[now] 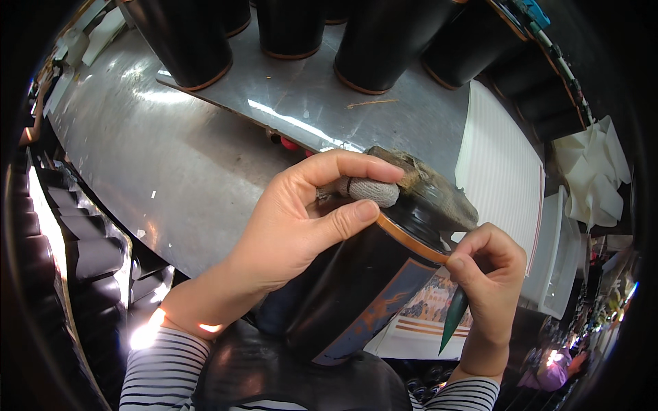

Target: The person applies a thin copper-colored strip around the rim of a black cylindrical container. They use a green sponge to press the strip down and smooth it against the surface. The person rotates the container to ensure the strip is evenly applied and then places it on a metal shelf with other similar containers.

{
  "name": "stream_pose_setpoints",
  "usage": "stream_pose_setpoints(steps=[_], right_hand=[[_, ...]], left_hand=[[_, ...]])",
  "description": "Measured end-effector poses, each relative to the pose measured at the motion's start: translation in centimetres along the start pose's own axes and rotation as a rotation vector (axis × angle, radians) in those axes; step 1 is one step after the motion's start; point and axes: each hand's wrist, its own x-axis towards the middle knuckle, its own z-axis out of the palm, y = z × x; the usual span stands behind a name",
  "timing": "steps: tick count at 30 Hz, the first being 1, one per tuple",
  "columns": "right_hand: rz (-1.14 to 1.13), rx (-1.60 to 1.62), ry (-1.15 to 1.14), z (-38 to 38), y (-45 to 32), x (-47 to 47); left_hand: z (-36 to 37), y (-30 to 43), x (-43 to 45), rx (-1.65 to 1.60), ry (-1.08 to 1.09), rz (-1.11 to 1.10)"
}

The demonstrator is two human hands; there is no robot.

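Observation:
A black cylindrical vase or canister [339,287] lies tilted across the lap, with an orange band [411,240] round its end and a blue-and-orange decorated panel [375,313] on its side. My left hand [313,205] is at the upper edge of the band, thumb by the rim; a grey knitted finger cover or cloth pad [374,191] lies between thumb and fingers. My right hand [483,272] pinches the other end of the band with thumb and forefinger. A green pointed tool [454,318] hangs below that palm. A dark, worn cloth-wrapped support [437,195] sits behind the vessel's end.
Several black cylinders with orange rims [288,31] stand along the far side of the metal table [318,97]. Striped printed sheets [496,154], a white plastic tray [558,257] and crumpled paper [591,169] are at the right. Black cylinders fill a rack [95,257] at left. Another person [555,370] is at lower right.

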Motion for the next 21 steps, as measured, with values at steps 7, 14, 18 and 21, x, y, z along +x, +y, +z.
stream_pose_setpoints(steps=[7, 14, 18, 21], right_hand=[[0.008, 0.021, -0.013, 0.0, -0.3, 0.2], [0.012, 0.007, -0.004, 0.3, -0.2, 0.1], [0.011, 0.0, -0.01, 0.2, -0.1, 0.1], [0.009, 0.024, -0.037, 0.0, 0.1, 0.1]], left_hand=[[1.3, 0.4, -3.4, 1.1, -0.169, 0.51], [0.8, -3.1, -4.7, 0.385, 0.03, 0.258], [0.1, -2.3, -4.8, 0.517, -0.024, 0.192], [0.6, -0.9, -4.6, 1.05, -0.134, 0.405]])
